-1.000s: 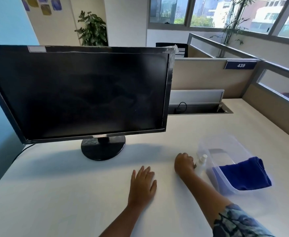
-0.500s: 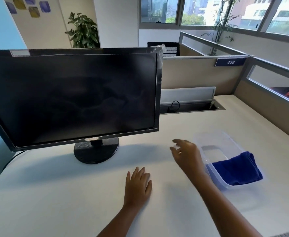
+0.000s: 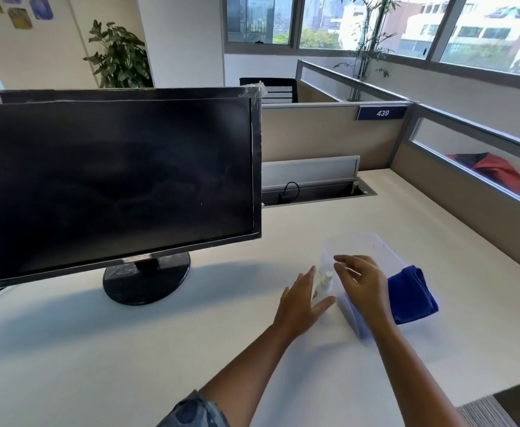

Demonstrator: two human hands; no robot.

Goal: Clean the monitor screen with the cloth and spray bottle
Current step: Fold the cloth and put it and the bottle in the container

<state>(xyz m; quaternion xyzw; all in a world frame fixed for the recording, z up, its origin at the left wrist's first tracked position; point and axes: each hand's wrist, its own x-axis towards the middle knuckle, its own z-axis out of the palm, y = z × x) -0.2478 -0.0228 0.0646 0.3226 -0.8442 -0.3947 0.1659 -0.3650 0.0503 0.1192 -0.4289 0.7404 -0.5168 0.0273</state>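
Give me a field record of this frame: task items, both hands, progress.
monitor: dark screen with faint smears, on a round stand, left side of desk
spray bottle: small, white cap, on the desk between the two hands
cloth: blue, folded, in the clear container
left hand: fingers straight, alongside the bottle; contact unclear
right hand: fingers relaxed, above the container's left end, holds nothing
progress: bottle and cloth not yet picked up
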